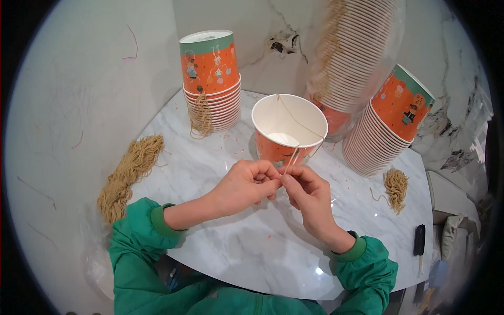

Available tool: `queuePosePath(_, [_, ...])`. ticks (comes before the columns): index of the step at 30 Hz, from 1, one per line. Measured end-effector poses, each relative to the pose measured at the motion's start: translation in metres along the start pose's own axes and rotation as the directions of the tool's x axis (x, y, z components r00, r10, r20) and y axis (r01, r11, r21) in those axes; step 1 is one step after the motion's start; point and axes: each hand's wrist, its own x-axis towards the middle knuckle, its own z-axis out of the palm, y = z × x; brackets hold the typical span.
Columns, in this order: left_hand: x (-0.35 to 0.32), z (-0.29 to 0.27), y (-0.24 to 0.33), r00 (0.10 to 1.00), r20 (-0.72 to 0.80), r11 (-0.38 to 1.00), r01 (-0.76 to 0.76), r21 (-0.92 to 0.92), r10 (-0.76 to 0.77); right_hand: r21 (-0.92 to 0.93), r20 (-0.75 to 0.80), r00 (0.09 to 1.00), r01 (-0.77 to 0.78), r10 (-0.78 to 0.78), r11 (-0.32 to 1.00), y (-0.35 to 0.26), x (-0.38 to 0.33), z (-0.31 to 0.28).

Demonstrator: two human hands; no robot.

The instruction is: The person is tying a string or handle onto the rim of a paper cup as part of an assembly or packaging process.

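Note:
An orange paper cup (270, 152) with a white inside stands upright on the table, its mouth up. A thin tan string (310, 129) crosses its mouth from the far rim, and two strands run over the near rim toward me. Just in front of the cup, my left hand (241, 185) and my right hand (313, 199) meet fingertip to fingertip, both closed in a pinch on the string ends. What lies exactly between the fingertips is mostly hidden.
Upside-down stacks of orange cups stand at the back left (210, 68) and leaning at the right (401, 105). A tall plastic-wrapped cup stack (362, 52) is behind. Tan string bundles lie left (128, 170) and right (395, 184). A black-handled tool (419, 240) rests near the right edge.

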Motion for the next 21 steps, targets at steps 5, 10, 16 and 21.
queuePosePath(5, [0.001, 0.007, -0.014, 0.998, 0.022, 0.997, -0.066, -0.036, 0.067, 0.153, -0.05, 0.992, -0.104, 0.112, 0.983, 0.005, 0.002, -0.005])
queuePosePath(10, [0.012, 0.006, -0.012, 0.97, -0.16, 0.977, -0.162, 0.142, 0.184, 0.118, -0.047, 0.985, -0.16, 0.166, 0.98, 0.008, 0.005, -0.011])
queuePosePath(16, [0.031, 0.007, -0.015, 0.979, -0.088, 0.983, -0.182, 0.003, 0.182, 0.124, -0.024, 0.985, -0.167, 0.171, 0.978, 0.012, 0.009, -0.014])
queuePosePath(21, [0.034, 0.002, -0.016, 0.979, -0.146, 0.988, -0.149, -0.027, 0.144, 0.057, -0.036, 0.983, -0.177, 0.179, 0.983, 0.015, 0.007, -0.013])
